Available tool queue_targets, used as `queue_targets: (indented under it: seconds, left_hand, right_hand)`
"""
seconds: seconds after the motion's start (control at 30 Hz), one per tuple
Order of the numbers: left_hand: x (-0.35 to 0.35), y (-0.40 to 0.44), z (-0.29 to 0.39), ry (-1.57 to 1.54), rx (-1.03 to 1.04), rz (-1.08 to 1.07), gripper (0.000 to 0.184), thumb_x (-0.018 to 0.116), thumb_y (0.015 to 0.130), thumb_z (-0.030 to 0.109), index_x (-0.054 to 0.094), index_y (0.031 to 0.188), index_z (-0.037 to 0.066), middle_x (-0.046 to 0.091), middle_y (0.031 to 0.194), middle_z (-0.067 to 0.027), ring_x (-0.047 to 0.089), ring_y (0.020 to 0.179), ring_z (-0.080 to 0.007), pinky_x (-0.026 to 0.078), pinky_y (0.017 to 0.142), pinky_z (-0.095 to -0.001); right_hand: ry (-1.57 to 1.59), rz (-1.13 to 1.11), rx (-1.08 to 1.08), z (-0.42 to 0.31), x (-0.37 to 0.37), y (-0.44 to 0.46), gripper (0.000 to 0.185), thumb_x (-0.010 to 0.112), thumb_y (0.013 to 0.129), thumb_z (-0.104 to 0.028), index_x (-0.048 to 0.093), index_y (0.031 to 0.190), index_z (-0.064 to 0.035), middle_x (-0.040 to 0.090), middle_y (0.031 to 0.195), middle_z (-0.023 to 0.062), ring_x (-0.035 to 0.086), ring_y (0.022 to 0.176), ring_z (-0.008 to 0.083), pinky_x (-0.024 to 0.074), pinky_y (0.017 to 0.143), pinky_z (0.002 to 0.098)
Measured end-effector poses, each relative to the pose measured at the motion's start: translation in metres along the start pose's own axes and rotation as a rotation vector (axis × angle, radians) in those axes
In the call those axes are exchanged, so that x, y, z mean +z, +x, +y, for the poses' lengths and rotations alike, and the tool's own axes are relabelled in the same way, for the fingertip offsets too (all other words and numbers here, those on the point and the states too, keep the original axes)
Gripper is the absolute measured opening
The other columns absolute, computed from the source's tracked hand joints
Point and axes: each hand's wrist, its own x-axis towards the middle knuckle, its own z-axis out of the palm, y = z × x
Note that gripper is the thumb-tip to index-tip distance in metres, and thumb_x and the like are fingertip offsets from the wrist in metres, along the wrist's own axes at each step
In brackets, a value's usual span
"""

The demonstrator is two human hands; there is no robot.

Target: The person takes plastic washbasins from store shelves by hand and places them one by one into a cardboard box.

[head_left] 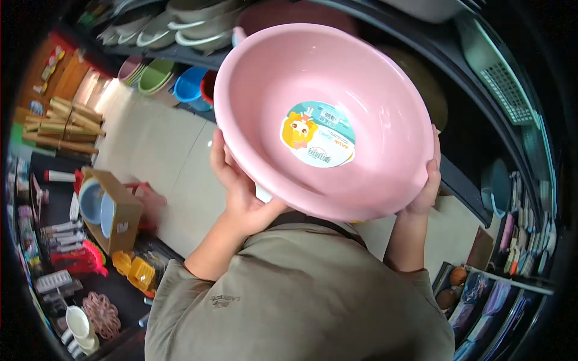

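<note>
A large pink basin (373, 114) is held up in front of the chest, its open side facing the camera. On its inner bottom is a round sticker (318, 133) with a yellow cartoon animal. My left hand (241, 186) grips the basin's rim at the lower left, thumb along the edge, fingers partly behind it. At the lower right of the rim, my right hand (428, 183) holds on, with most of its fingers hidden behind the basin.
Dark shelves (205, 58) hold stacked grey basins (201, 36), green bowls (158, 76) and a blue bucket (191, 86). A cardboard box (123, 207) with blue basins stands left. A white basket (503, 78) is upper right, and bundled wooden sticks (66, 126) lie far left.
</note>
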Motion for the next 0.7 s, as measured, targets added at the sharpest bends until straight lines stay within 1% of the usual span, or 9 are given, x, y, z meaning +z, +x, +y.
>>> queue_targets:
  seconds: [0.03,0.1,0.13,0.23,0.3,0.37,0.47,0.6,0.7]
  left_hand:
    - [-0.016,-0.008,0.005,0.027,-0.054,0.043,0.122,0.079,0.070,0.018,-0.018,0.143,0.011,0.009,0.149,-0.0211,0.024,0.136,-0.0334,0.025,0.109,-0.0470]
    - [-0.043,-0.027,0.011,0.042,-0.114,0.127,0.121,0.079,0.070,0.017,-0.016,0.143,0.010,0.010,0.148,-0.0213,0.025,0.135,-0.0330,0.027,0.108,-0.0464]
    - [-0.058,-0.040,0.014,0.045,-0.164,0.193,0.120,0.079,0.070,0.016,-0.015,0.143,0.010,0.011,0.148,-0.0215,0.027,0.135,-0.0327,0.028,0.108,-0.0459]
    - [-0.098,-0.080,0.023,0.073,-0.239,0.342,0.116,0.077,0.071,0.014,-0.014,0.144,0.009,0.017,0.146,-0.0214,0.029,0.134,-0.0317,0.027,0.108,-0.0437]
    - [-0.118,-0.108,0.027,0.115,-0.268,0.439,0.113,0.074,0.073,0.010,-0.013,0.144,0.008,0.022,0.145,-0.0217,0.031,0.133,-0.0306,0.026,0.109,-0.0424]
    - [-0.146,-0.135,0.034,0.190,-0.279,0.504,0.111,0.073,0.073,0.009,-0.013,0.144,0.008,0.022,0.145,-0.0219,0.031,0.133,-0.0305,0.025,0.109,-0.0425]
    - [-0.175,-0.167,0.050,0.293,-0.317,0.595,0.106,0.070,0.074,0.005,-0.010,0.145,0.006,0.022,0.145,-0.0224,0.031,0.133,-0.0303,0.025,0.109,-0.0425]
    - [-0.199,-0.201,0.058,0.291,-0.361,0.766,0.102,0.067,0.074,0.004,-0.007,0.144,0.007,0.020,0.145,-0.0225,0.029,0.134,-0.0310,0.023,0.110,-0.0436]
    - [-0.216,-0.221,0.058,0.315,-0.425,0.856,0.102,0.068,0.075,0.008,-0.007,0.144,0.007,0.019,0.146,-0.0225,0.025,0.136,-0.0319,0.024,0.110,-0.0461]
  right_hand:
    - [0.002,-0.020,0.022,0.005,0.016,-0.008,0.068,0.044,0.088,-0.030,0.021,0.143,0.0024,0.032,0.144,0.0193,0.036,0.131,0.0303,0.0291,0.108,0.0421]
    - [0.001,-0.064,0.095,0.015,0.044,-0.018,0.063,0.042,0.091,-0.022,0.019,0.144,0.0033,0.033,0.144,0.0189,0.037,0.131,0.0286,0.0302,0.108,0.0403]
    - [-0.001,-0.098,0.114,0.022,0.058,-0.023,0.063,0.042,0.091,-0.022,0.019,0.144,0.0033,0.033,0.144,0.0189,0.037,0.131,0.0286,0.0302,0.108,0.0403]
    - [0.023,-0.204,0.302,0.050,0.099,-0.043,0.059,0.041,0.094,-0.016,0.018,0.144,0.0056,0.033,0.144,0.0184,0.038,0.130,0.0241,0.0309,0.107,0.0357]
    - [-0.002,-0.263,0.355,0.073,0.120,-0.053,0.058,0.041,0.095,-0.016,0.019,0.143,0.0069,0.034,0.144,0.0185,0.038,0.130,0.0239,0.0301,0.107,0.0351]
    - [-0.023,-0.306,0.404,0.094,0.150,-0.069,0.055,0.043,0.097,-0.017,0.023,0.141,0.0103,0.035,0.143,0.0191,0.038,0.129,0.0234,0.0282,0.108,0.0337]
    - [-0.080,-0.403,0.495,0.117,0.195,-0.089,0.056,0.045,0.097,-0.019,0.024,0.140,0.0101,0.036,0.142,0.0196,0.038,0.130,0.0232,0.0283,0.108,0.0337]
    - [-0.114,-0.499,0.612,0.136,0.241,-0.107,0.060,0.050,0.096,-0.023,0.026,0.140,0.0092,0.044,0.136,0.0180,0.046,0.123,0.0217,0.0357,0.102,0.0322]
    - [-0.160,-0.579,0.668,0.156,0.269,-0.115,0.061,0.052,0.095,-0.024,0.026,0.140,0.0087,0.046,0.134,0.0168,0.049,0.119,0.0206,0.0384,0.099,0.0312]
